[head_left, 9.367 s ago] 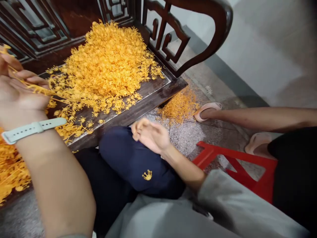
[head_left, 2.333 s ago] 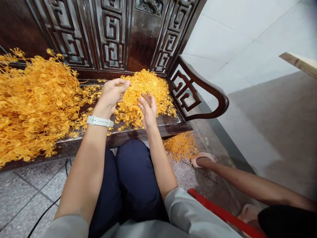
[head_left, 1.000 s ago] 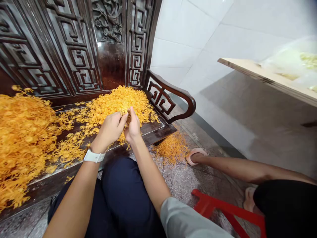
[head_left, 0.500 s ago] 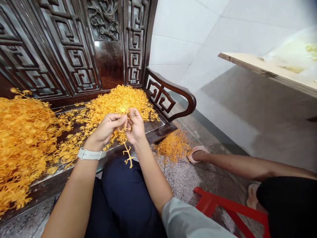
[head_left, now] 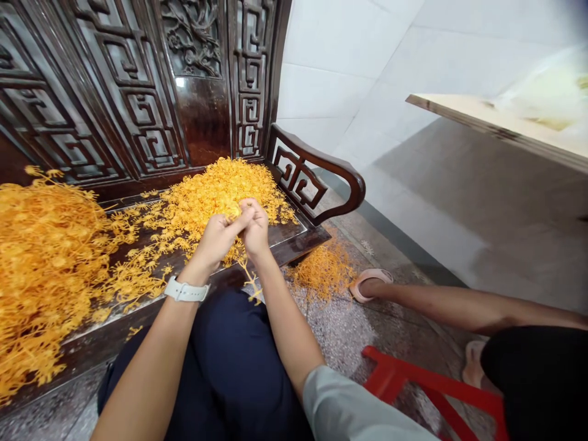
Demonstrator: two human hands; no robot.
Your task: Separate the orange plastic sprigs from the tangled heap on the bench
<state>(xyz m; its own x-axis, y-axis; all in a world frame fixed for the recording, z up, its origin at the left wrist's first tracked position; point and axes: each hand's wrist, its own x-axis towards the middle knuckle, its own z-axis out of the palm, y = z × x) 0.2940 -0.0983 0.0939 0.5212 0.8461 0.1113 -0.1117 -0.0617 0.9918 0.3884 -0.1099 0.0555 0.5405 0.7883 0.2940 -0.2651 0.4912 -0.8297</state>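
Observation:
My left hand (head_left: 219,239), with a pale watch strap at the wrist, and my right hand (head_left: 255,229) meet over the edge of a dark wooden bench. Both are closed, fingertips pinched together on a yellow plastic sprue. A branched end of this sprue (head_left: 250,278) dangles below the right hand, and a yellow bit shows at the fingertips; the rest is hidden by my fingers. Just behind the hands lies a heap of small yellow plastic flower-like pieces (head_left: 229,177). To the left rises a bigger pile of yellow sprues with pieces attached (head_left: 46,263).
The carved bench has a curved armrest (head_left: 340,177) on the right. Bare orange sprues (head_left: 324,269) lie heaped on the floor beside a person's sandalled foot (head_left: 372,285). A red stool (head_left: 413,373) stands lower right. A wooden board (head_left: 459,110) juts in at upper right.
My left hand has moved right, closer against the right hand, its thumb now crossing toward the right fingers. The dangling sprue end has shifted slightly right and up.

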